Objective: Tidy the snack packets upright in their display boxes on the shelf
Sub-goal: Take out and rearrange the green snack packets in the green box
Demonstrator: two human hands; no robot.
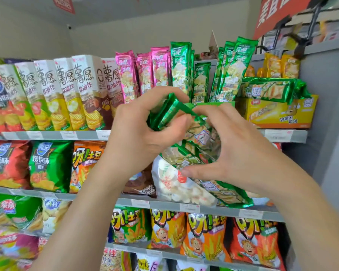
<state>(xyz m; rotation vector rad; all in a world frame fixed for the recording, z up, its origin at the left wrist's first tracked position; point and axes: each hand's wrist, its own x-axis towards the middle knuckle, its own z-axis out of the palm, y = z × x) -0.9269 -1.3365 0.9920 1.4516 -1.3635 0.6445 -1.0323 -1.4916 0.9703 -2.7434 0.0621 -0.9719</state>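
Both my hands hold a bundle of long green snack packets (196,141) in front of the top shelf. My left hand (143,132) grips the packets' upper ends, fingers curled over them. My right hand (231,151) wraps round the lower part, thumb under the bundle. Behind them more green packets (231,71) stand upright in a green display box (213,104), some leaning apart. To their left stand pink packets (145,75). Further green packets (270,89) lie flat on top of a yellow display box (282,114) at the right.
Tall white snack cartons (67,90) fill the top shelf's left side. Chip bags (49,165) line the lower shelves, a white bag (176,182) right under my hands. A grey shelf post (329,118) bounds the right side. The shelf edge carries price tags (278,134).
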